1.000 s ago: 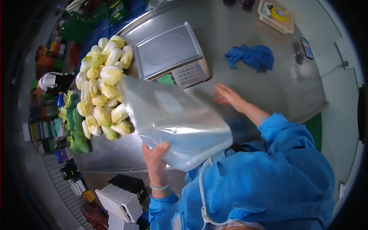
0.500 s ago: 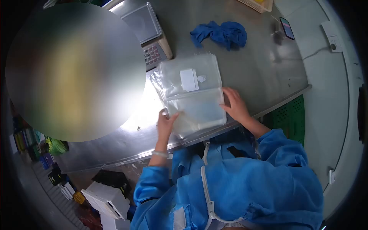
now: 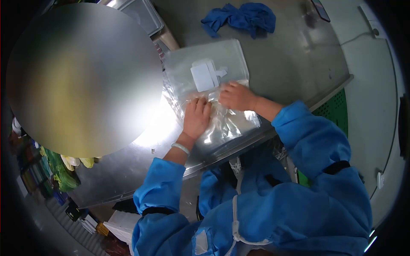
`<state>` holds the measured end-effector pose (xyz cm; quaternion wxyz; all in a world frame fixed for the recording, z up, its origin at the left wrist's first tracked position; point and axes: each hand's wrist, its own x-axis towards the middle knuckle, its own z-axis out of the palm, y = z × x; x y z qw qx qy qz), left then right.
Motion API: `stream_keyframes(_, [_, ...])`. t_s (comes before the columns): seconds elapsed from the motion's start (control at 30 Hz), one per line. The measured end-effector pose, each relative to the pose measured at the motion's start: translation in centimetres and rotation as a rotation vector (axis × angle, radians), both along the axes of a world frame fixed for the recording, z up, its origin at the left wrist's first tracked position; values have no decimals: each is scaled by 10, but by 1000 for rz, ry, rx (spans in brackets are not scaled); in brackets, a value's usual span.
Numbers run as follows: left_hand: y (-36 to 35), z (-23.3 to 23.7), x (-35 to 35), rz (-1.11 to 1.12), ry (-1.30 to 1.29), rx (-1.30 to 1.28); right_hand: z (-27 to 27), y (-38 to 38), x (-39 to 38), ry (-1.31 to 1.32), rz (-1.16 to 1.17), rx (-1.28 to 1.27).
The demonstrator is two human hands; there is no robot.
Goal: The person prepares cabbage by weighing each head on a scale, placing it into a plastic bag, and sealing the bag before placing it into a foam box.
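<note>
A stack of clear plastic bags (image 3: 230, 59) lies on the metal table, with white labels (image 3: 204, 76) on its upper part. My left hand (image 3: 197, 118) rests on the crinkled lower part of the bags, its fingers curled against the plastic. To its right, my right hand (image 3: 239, 97) has bent fingers at the top edge of that lower part; it is slightly blurred. The fingertips of both hands are partly hidden, so I cannot make out exactly what they pinch.
Beyond the bags lies a crumpled blue cloth (image 3: 241, 19) on the metal table (image 3: 294, 64). A scale (image 3: 143, 17) stands at the upper left, a phone (image 3: 321, 10) at the upper right. Leafy vegetables (image 3: 62, 170) show at the lower left. A round blur covers the left side.
Both hands have moved from the side edges of the bags inward, onto their middle. The lower part of the plastic is now crinkled. The view has shifted slightly.
</note>
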<state>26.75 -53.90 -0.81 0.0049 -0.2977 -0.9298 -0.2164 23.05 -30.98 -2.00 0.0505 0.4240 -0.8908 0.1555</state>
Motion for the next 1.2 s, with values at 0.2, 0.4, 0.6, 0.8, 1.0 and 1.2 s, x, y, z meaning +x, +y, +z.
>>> stream_keyframes(0.2, [15,-35,-46,627,-272,-72,-7,-46,-30,-490,-735,-622])
stream_keyframes(0.4, [-25,-36,-19,235,-207,251,44,-29,-7,-797,-618,-341])
stream_keyframes(0.6, [-20,57,43,-269,193,-171,68,50,159,-274,-992,-435])
stream_keyframes(0.8, [-34,81,8,-338,-621,-352,103,116,453,-527,-1358,90])
stream_keyframes(1.0, [41,150,57,-273,-157,368,214,244,630,374,-2364,9])
stream_keyframes(1.2, [227,111,151,-510,-401,410,233,377,746,184,-2567,638])
